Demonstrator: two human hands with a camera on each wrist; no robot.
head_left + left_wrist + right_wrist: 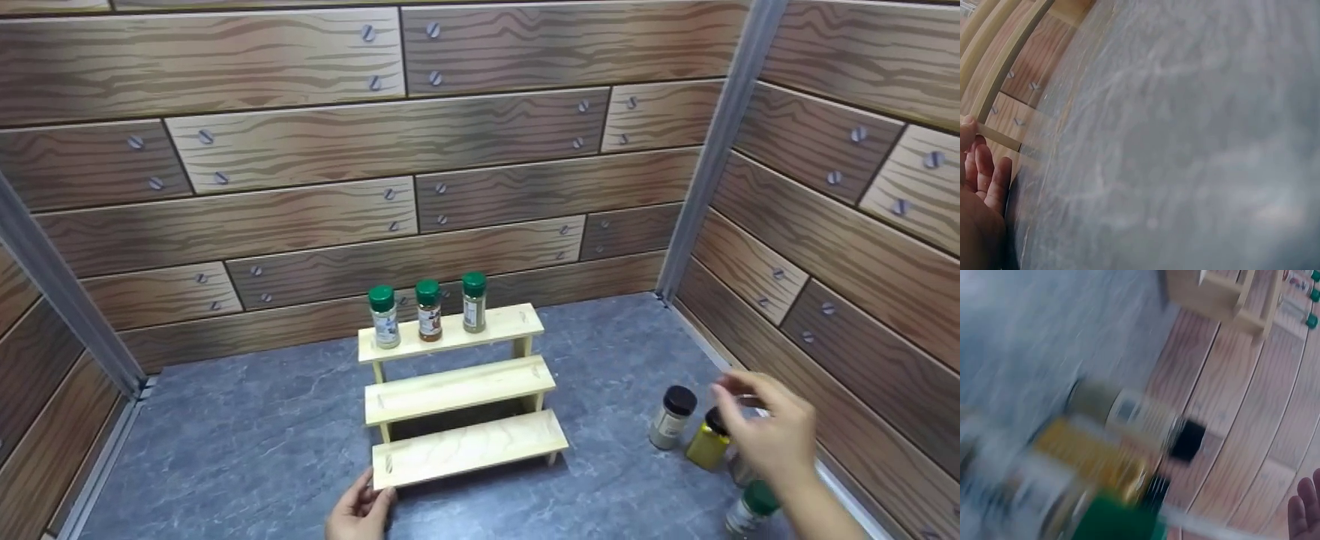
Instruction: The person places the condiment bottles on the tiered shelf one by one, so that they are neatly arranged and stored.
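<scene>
A three-step wooden display rack stands in the middle, and three green-capped spice jars are upright on its top step. My left hand grips the front left corner of the lowest step; the left wrist view shows the thumb against the wood. At the right, my right hand hovers over a group of jars, its fingers bent and nothing seen between them. Beneath and beside it are a black-capped jar, a yellow jar with a dark cap, a partly hidden jar and a green-capped jar.
Wood-patterned panels enclose the back and both sides, joined by grey corner posts. The floor surface is grey-blue and marbled. The jar group stands close to the right wall.
</scene>
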